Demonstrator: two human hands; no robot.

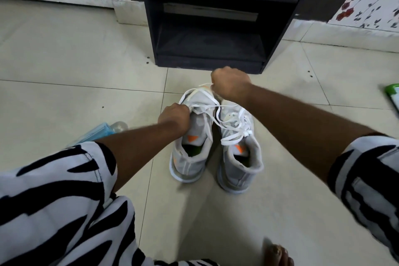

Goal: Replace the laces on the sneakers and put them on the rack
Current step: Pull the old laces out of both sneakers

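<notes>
On a pale tiled floor [64,54] before a dark shoe rack [207,28], a person in zebra-striped sleeves [54,179] works on a pair of grey sneakers. At far left, partly hidden behind the left forearm, lie a blue face mask [98,133] and a clear plastic bottle [118,125]. The left hand [173,117] has its fingers curled round a stretch of white lace [208,108] at the near edge of the left sneaker [191,136], which stands on the floor with its heel toward the camera, an orange mark on its tongue and a green insole showing inside. The right hand [230,85], closed in a fist above the toe of that shoe, pinches the other end of the same lace, drawn taut between the two hands. Just beside it, touching along the inner side, stands the right sneaker [238,153], its own white laces threaded and lying in loose loops over the tongue. Both shoes sit on the floor just short of the rack's bottom shelf. A green-and-white object [394,95] shows at the right edge, too cropped to identify; a bare foot [278,255] shows at the bottom.
</notes>
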